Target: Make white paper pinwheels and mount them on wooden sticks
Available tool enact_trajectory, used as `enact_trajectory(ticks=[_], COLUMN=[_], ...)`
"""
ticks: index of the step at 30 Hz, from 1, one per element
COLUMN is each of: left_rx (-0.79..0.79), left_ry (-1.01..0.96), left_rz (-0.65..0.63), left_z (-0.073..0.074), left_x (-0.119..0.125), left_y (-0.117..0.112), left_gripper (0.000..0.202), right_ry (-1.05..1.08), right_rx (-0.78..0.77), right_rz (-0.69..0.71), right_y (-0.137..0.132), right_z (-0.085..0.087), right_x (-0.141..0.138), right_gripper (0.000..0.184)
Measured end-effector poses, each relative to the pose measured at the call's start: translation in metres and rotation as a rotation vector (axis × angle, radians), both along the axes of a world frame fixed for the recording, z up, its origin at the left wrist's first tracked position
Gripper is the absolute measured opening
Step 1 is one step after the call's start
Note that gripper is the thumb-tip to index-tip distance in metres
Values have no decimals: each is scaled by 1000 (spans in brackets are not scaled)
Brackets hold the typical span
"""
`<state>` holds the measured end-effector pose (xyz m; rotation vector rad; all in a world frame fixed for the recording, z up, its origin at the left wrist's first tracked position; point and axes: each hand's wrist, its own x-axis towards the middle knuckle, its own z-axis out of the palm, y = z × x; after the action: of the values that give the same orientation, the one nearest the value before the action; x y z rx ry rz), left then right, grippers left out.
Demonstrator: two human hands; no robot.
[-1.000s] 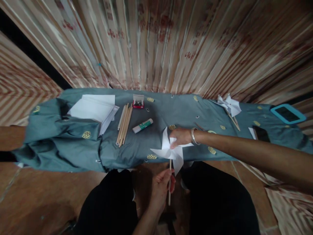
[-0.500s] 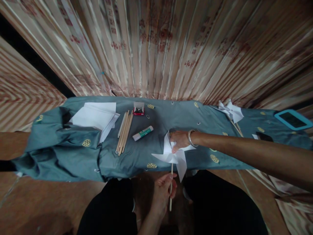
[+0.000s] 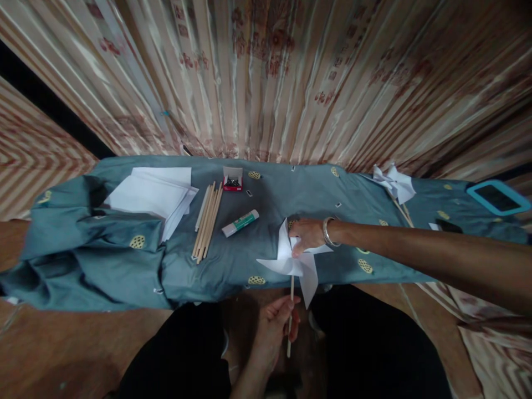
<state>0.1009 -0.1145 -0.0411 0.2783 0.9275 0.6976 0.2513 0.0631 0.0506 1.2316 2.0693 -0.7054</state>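
Observation:
A white paper pinwheel lies at the table's front edge, one of its blades hanging over. Its thin wooden stick points down toward me. My left hand is closed around that stick, below the edge, with the stick's lower end poking out under the fingers. My right hand, with a silver bangle at the wrist, grips the pinwheel's middle from the right. The thumb presses at the centre, and the other fingers are partly hidden by a blade.
Left of the pinwheel are a glue stick, several wooden sticks, an open red box of small dark pieces and white paper sheets. Finished-looking pinwheels and a blue-framed tablet lie right. A curtain hangs behind.
The camera view has shifted slightly, so the table items sit a little higher and further left. Both hands keep their hold on the pinwheel and its stick, almost unmoved.

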Motion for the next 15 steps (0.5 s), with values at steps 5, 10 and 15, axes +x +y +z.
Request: enact_trajectory(ticks=[5,10,15], left_rx=[-22,-37,-37], left_ry=[10,20,30], left_rz=[-6,5,11], left_z=[-3,-4,-5], left_x=[2,5,10], left_y=[1,-3,-4], left_gripper=[60,60,57], right_ry=[40,91,99], right_rx=[-22,-43,-62], right_rz=[-18,-33,-61], right_y=[2,3,2], right_z=[-7,-9,-9], right_x=[5,8,8], right_gripper=[29,23,22])
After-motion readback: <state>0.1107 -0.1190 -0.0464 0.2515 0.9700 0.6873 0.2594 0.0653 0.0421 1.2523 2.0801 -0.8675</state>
